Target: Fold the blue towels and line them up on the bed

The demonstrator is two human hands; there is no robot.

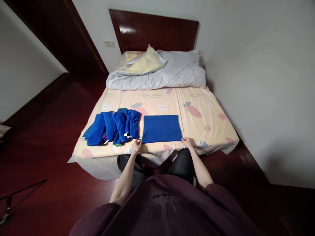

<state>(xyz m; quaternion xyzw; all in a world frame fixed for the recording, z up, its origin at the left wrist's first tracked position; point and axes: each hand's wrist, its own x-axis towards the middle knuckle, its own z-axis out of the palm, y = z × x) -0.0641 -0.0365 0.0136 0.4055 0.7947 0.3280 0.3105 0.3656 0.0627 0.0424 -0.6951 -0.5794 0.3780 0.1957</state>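
A blue towel [161, 128] lies flat on the bed, a smooth rectangle with thin green edging at its sides. My left hand [136, 146] pinches its near left corner. At the near right corner, my right hand [187, 142] has its fingers closed on the same towel. Left of it, beside my left hand, is a heap of blue towels [110, 126], loosely bunched and overlapping. White tags show on some of them, and bits of purple and green peek out from the heap.
The bed [206, 127] has a cream sheet printed with carrots and rabbits. Across its far end lies a bunched grey quilt [182, 67] with a pale yellow part, before a dark wooden headboard [157, 31]. A black stand [9, 201] is on the floor at left.
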